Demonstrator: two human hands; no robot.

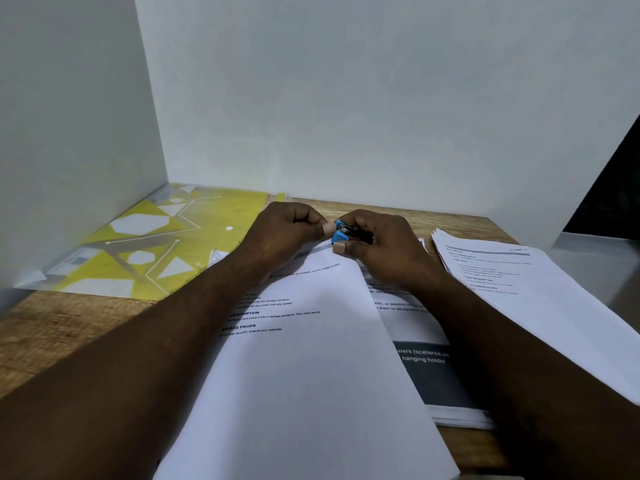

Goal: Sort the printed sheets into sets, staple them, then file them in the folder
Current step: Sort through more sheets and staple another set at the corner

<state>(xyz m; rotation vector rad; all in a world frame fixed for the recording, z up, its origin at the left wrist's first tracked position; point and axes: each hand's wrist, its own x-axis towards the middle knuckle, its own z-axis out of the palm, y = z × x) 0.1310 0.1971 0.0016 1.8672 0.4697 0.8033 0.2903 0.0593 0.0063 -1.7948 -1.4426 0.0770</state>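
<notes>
Two hands meet at the sheet set's (311, 358) top edge on the counter (52, 327) — right hand (381, 247) grip pinching the blue stapler (346, 233), left hand (284, 233) curled alongside, its hold unclear; folder (149, 244) lies far left.

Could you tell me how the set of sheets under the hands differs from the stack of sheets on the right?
The middle set is being worked on: the left hand holds its top edge and the right hand grips a stapler there, while the right stack lies untouched. The middle set overlaps a sheet with a dark banner; the right stack's edges are fanned. Both are white printed sheets on the table.
</notes>
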